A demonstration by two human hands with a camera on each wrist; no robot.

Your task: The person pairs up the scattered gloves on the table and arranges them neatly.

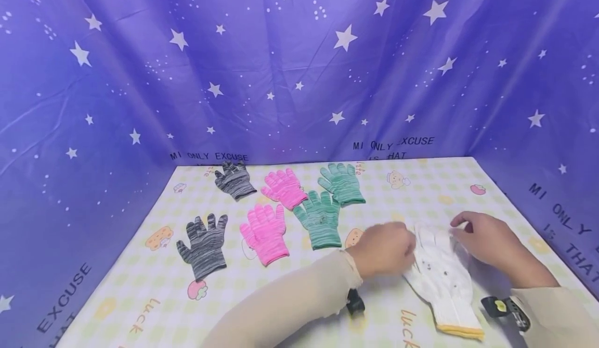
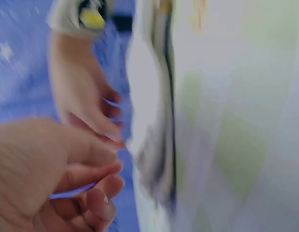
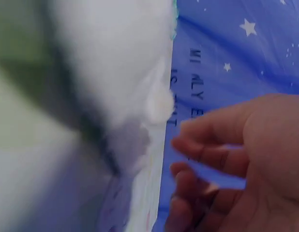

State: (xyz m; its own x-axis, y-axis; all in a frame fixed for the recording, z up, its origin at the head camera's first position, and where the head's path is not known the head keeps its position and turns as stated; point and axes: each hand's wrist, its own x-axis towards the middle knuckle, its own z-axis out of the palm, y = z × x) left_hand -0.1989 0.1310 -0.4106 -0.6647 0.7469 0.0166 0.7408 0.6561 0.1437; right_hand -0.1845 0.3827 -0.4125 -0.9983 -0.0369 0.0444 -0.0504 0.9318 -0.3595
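White knit glove (image 1: 449, 285), palm scattered with a few small dark specks, cuff (image 1: 460, 332) edged in yellow: it lies at the near right of the worktop (image 1: 154, 285), between the two hands, cuff toward the person. Its finger end is pale and blurred, hard to make out. The left hand (image 1: 385, 249) is at its left edge and the right hand (image 1: 489, 241) near its upper right; both have loosely bent fingers, grasping nothing in the wrist views.

Further left lie two streaky dark grey gloves (image 1: 203, 246), two pink gloves (image 1: 265, 236) and two green gloves (image 1: 320, 223).

"MI ONLY EXCUSE" is printed in black on the starry purple curtain (image 1: 267, 77), with "IS THAT" on its right side. Orange lettering on the worktop reads "luck" and, farther back, "life".
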